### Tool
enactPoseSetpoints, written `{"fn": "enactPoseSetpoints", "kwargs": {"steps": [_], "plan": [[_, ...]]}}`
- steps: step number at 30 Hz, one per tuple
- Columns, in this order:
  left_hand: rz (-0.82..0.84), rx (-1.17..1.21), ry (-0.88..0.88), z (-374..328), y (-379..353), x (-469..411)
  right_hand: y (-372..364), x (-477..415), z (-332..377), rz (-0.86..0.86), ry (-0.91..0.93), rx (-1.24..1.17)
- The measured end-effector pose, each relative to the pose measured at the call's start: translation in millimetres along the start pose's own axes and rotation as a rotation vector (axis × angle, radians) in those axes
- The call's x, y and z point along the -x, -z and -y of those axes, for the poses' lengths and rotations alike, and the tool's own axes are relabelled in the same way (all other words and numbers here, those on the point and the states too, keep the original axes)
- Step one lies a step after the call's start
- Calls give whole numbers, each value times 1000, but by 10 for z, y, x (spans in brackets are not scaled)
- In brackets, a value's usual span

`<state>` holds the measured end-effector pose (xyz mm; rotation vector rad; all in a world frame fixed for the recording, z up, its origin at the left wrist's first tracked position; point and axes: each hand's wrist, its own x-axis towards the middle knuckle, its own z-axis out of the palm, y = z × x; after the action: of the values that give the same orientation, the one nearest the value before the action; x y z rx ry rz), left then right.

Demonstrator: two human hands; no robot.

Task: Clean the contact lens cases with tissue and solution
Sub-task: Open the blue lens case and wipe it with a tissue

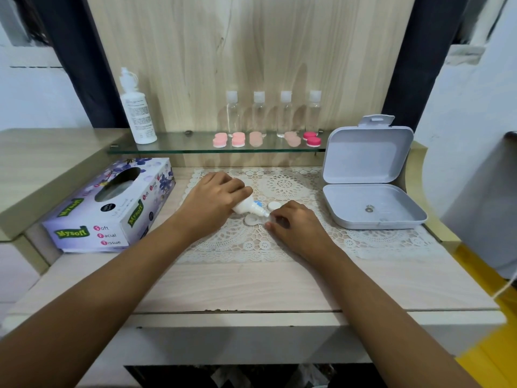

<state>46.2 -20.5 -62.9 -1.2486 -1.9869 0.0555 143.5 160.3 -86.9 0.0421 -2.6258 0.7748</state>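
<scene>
Centrally, head view. Grips bottle [246, 209] in left hand [215, 203], fingers wrapped round its body, nozzle tipped down and to the right, just above mat [285, 186]. Pinches small white case [270, 217] in right hand [293, 224], fingers curled, right at the nozzle tip; mostly hidden behind fingertips. Just behind that hand, on the mat: round white cap [272, 205]. Under the bottle, also on the mat: white disc [251, 220]. Left of the mat: tissue box [112, 211], set at an angle, opening upward. Right of the mat: grey box [369, 163], lid stood open, small metallic bit in its tray. Behind, on glass shelf [181, 149]: tall bottle [137, 113] at the left end, four clear bottles [259, 113] in a row against the wood panel, pink cases [238, 139] in front of them, rightmost pair a darker pink. Bare forearms reaching in over table [251, 287] edge.
</scene>
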Motion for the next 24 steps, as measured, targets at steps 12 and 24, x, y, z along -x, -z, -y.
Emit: {"fn": "enactPoseSetpoints", "kwargs": {"steps": [12, 24], "plan": [[24, 20, 28, -5, 18, -5, 21, 8, 16, 11, 1, -2], [24, 488, 535, -7, -3, 46, 12, 1, -3, 17, -16, -9]]}}
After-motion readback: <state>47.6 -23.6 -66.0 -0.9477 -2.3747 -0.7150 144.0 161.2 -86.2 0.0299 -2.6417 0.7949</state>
